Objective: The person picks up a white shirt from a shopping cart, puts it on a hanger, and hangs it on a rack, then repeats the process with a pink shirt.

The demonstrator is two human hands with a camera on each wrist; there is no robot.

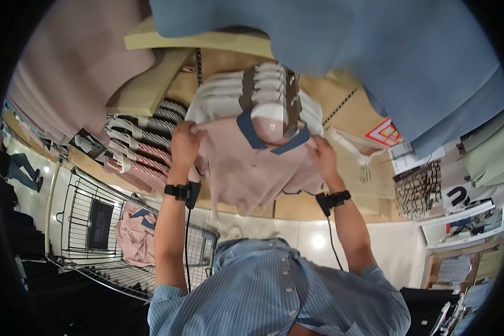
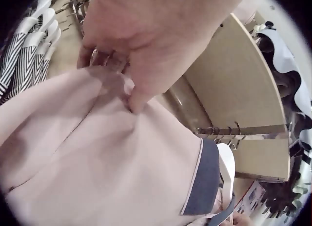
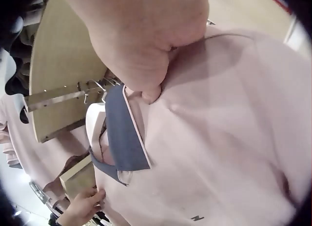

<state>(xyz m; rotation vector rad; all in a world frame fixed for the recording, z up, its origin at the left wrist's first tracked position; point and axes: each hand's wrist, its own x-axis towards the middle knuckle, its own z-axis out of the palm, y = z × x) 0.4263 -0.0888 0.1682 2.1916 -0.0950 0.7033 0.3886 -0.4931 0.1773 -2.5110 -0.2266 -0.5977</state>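
Observation:
A pink polo shirt (image 1: 246,173) with a navy collar (image 1: 249,130) is spread in front of the rail, its front facing the wearer. My left hand (image 1: 186,144) pinches the cloth at one shoulder, thumb on top in the left wrist view. At the opposite shoulder my right hand (image 1: 323,158) pinches the fabric close to the collar. A small dark logo (image 3: 197,218) shows on the chest in the right wrist view. Behind the collar, a row of white garments (image 1: 218,92) hangs on a metal rail (image 1: 292,106).
Striped shirts (image 1: 151,143) hang to the left. Blue garments (image 1: 341,33) hang overhead at right, pink ones (image 1: 67,67) at upper left. A wire shopping cart (image 1: 72,224) stands at lower left with another pink garment (image 1: 135,235) in it. A white hanger (image 1: 350,144) lies against the panel.

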